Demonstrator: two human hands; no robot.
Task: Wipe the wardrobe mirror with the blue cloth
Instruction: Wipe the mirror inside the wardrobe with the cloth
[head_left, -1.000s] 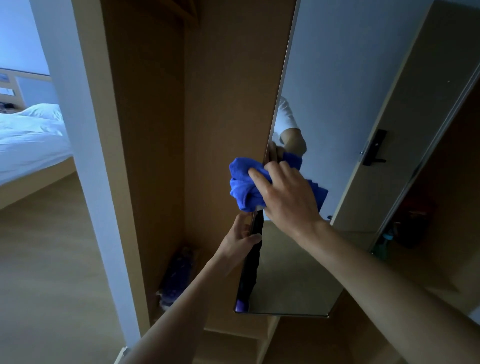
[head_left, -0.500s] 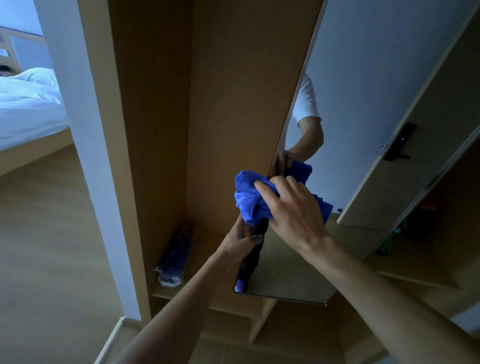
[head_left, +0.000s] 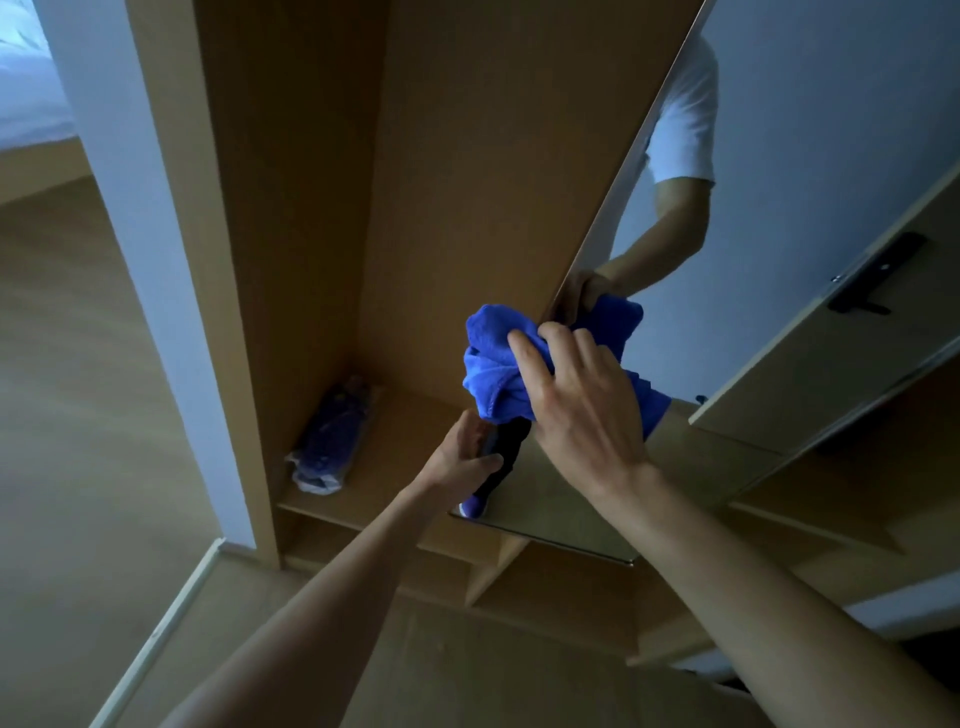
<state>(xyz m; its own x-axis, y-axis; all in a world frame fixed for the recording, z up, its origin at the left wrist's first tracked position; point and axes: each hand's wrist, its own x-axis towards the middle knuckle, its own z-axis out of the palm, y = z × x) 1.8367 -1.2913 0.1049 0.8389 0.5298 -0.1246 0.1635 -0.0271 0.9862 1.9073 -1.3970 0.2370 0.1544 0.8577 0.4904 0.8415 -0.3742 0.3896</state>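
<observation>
The right hand (head_left: 582, 410) clamps a bunched blue terry cloth (head_left: 498, 364) against the left edge of the tall frameless wardrobe mirror (head_left: 779, 156). Just below, the left hand (head_left: 462, 457) grips that same edge, fingers curled around it. A plastic-wrapped dark blue bundle (head_left: 332, 436) lies on the light wooden wardrobe shelf (head_left: 410, 441) behind.

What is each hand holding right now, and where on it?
The right hand grips the bunched blue cloth by its middle, against the mirror. The left hand holds the mirror's left edge, low down.
</observation>
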